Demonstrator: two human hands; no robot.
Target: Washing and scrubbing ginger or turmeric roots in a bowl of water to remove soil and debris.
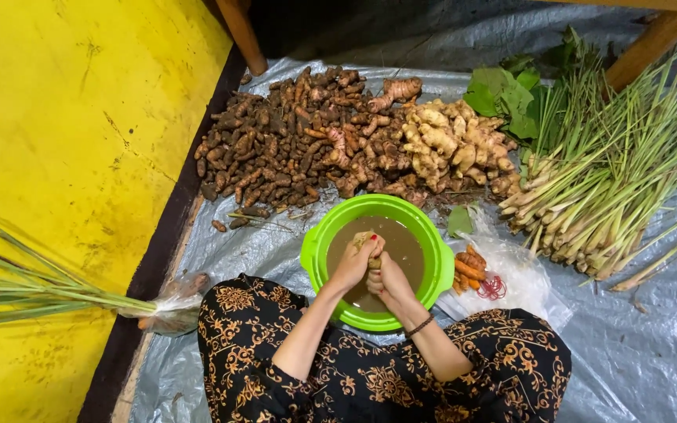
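A bright green basin (432, 243) of muddy brown water sits on the tarp in front of my crossed legs. Over it, my left hand (354, 258) and my right hand (389, 282) meet and together grip a small pale root (364, 237), whose tip shows above the left fingers. The right wrist wears a dark bracelet. Beyond the basin lie a heap of dark brown turmeric-like roots (276, 145) and a heap of pale ginger roots (452, 145).
A bundle of lemongrass stalks (613, 176) and green leaves (507, 98) lie at the right. A clear plastic bag with orange roots (472, 266) rests beside the basin. Left, a yellow wall (64, 141), another bagged stalk bundle (56, 298). Wooden legs (244, 35) stand behind.
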